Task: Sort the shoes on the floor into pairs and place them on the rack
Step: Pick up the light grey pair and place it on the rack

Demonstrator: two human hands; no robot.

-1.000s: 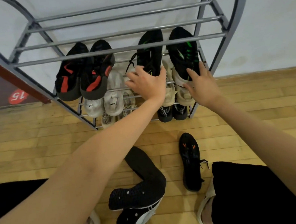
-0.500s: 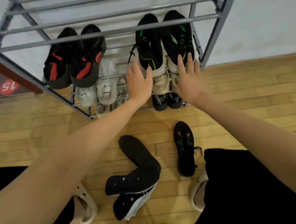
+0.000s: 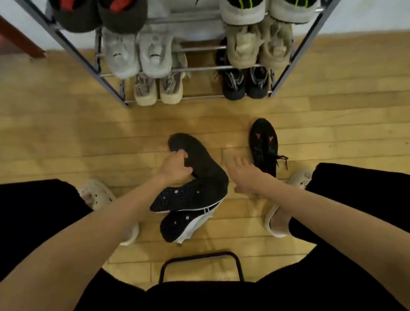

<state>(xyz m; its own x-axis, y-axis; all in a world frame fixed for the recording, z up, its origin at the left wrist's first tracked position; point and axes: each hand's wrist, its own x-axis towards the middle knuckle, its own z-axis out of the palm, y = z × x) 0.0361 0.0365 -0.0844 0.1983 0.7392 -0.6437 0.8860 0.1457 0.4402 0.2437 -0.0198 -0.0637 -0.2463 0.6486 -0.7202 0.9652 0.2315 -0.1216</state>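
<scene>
Three loose shoes lie on the wooden floor. An upturned black shoe [image 3: 199,155] shows its dark sole; my left hand [image 3: 174,168] curls its fingers round the shoe's left edge. Beneath it lie a black dotted shoe [image 3: 190,196] and a black shoe with a white sole edge [image 3: 187,225]. To the right a black shoe with orange marks [image 3: 264,146] sits upright, laces trailing. My right hand [image 3: 245,175] hovers open just left of that shoe, touching nothing that I can see. The grey metal rack [image 3: 112,89] stands ahead with several pairs on it.
On the rack sit white [image 3: 138,53], beige [image 3: 259,44], tan [image 3: 158,90] and dark [image 3: 245,83] pairs, with black-red and black-green pairs on top. My feet in pale clogs [image 3: 96,194] flank the loose shoes. A black stool frame [image 3: 199,260] is below me.
Both hands left the black-green pair on the rack and came down to the floor. My left hand took hold of the upturned black shoe. The view tilted downward.
</scene>
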